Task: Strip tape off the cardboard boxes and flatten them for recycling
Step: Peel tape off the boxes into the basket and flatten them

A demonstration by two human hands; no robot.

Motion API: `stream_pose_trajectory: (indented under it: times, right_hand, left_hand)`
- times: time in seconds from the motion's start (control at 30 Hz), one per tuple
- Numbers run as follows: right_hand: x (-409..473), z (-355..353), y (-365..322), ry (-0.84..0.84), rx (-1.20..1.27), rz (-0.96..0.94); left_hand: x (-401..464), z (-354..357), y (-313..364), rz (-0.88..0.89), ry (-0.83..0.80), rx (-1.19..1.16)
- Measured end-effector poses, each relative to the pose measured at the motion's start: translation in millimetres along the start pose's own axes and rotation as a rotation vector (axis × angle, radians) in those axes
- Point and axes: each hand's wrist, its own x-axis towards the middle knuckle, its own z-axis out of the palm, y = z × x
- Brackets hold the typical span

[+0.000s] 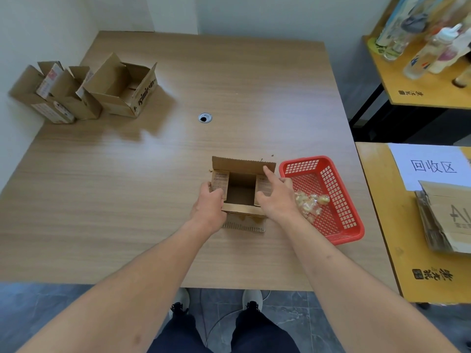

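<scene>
"回收区" on white paper sign [430, 165]; "AI" on flattened cardboard [456, 215]

Matt cardboard box [242, 174], glossy red plastic basket [339, 200].

Both bare forearms reach toward twelve o'clock. The left hand [209, 203] has its fingers curled in a grip; the right hand [276, 197] is spread, index finger extended toward eleven o'clock.

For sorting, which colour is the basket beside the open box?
Red basket, seen in the head view.
</scene>
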Motion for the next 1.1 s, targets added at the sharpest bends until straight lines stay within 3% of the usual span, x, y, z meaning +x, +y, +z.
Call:
stream_pose_trajectory:
  times: [0.3, 0.43, 0.53, 0.67, 0.87, 0.97, 1.1]
  right_hand:
    - [4.2, 3.9, -13.6, -0.108, -0.221, 0.090]
    - [7.5, 12.6, -15.9, -0.086, -0.246, 0.090]
    - [10.9, 15.8, -15.3, -0.067, -0.242, 0.079]
    - [11.5, 11.4, -17.0, -0.003, -0.111, 0.087]
    - [19.0, 9.3, -19.9, 0.143, 0.012, 0.081]
    - [19.4, 10.1, -19.8, 0.194, 0.064, 0.054]
    - [19.4, 13.6, -21.2, 0.171, 0.204, -0.005]
  left_hand:
    - [-6.4, 1.1, -7.5, 0.101, -0.095, 0.025]
    - [-8.9, -5.8, -12.7, 0.134, -0.147, 0.213]
    - [-10.8, -14.9, -14.1, 0.179, -0.089, 0.322]
    - [-9.3, -22.6, -26.0, 0.212, 0.007, 0.301]
    - [-5.3, -43.4, -42.7, 0.268, 0.222, 0.126]
    - [-0.9, -56.3, -47.3, 0.253, 0.252, -0.014]
    - [8.4, -75.3, -49.6, 0.053, 0.254, -0.371]
